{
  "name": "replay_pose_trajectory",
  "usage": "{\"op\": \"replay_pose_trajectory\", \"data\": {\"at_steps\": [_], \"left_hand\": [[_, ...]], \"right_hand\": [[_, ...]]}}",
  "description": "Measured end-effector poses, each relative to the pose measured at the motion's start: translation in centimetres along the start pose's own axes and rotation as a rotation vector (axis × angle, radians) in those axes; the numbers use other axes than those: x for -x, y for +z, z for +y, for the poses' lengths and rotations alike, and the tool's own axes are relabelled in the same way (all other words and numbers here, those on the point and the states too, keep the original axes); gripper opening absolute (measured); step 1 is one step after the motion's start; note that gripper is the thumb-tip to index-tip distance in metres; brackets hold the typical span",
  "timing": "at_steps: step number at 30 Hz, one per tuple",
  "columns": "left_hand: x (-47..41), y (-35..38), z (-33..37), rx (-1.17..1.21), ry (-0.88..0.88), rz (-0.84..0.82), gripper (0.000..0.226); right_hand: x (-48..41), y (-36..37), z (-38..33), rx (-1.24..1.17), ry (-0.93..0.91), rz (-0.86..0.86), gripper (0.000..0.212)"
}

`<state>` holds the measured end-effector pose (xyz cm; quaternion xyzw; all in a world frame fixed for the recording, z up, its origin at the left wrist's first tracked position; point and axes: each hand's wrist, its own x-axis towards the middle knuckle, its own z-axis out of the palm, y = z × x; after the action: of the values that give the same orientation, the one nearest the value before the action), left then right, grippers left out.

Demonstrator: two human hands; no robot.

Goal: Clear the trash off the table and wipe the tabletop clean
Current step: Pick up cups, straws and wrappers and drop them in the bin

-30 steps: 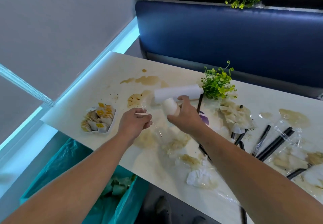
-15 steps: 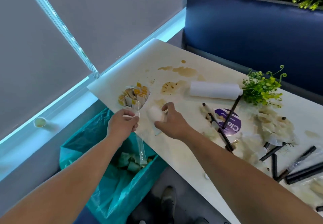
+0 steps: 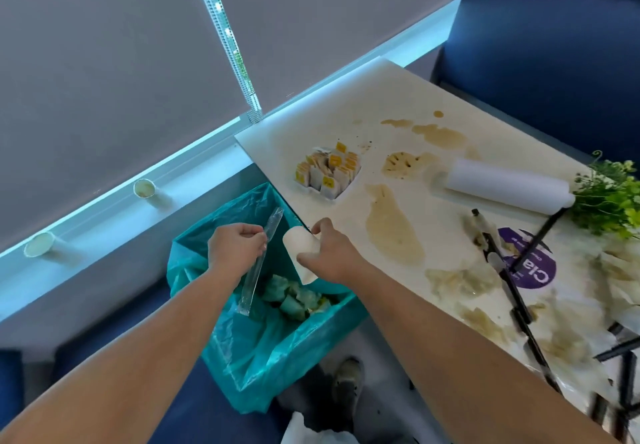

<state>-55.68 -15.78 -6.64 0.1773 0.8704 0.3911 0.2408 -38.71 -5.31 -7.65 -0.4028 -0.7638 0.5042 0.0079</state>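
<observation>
Bright, even daylight fills the frame, strongest in a cyan-tinted glow along the window sill (image 3: 104, 215) from lower left to upper right. Shadows on the counter (image 3: 329, 114) are soft and faint. Wide-angle distortion bends straight lines near the edges, and the lower right corner looks smeared.

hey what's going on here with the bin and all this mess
A person is clearing a dirty table. The left hand holds a clear plastic wrapper and the right hand grips a white paper cup, both over the teal-lined bin. Brown spills and black straws remain on it.
</observation>
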Motion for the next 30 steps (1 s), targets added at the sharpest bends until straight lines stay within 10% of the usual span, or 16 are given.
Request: {"op": "replay_pose_trajectory", "data": {"at_steps": [8,15,30], "left_hand": [[-2.1,-0.9,-3.3,-0.124,-0.046,0.057,0.023],[-2.4,-0.9,-4.5,-0.222,0.007,0.041,0.036],[1.4,5.8,4.3,-0.222,0.320,-0.149,0.023]], "right_hand": [[-1.6,3.8,-0.8,0.052,-0.022,-0.092,0.082],[-1.9,4.4,-0.6,0.109,-0.058,-0.088,0.063],[1.0,-5.6,2.6,0.110,-0.023,0.418,0.021]]}}
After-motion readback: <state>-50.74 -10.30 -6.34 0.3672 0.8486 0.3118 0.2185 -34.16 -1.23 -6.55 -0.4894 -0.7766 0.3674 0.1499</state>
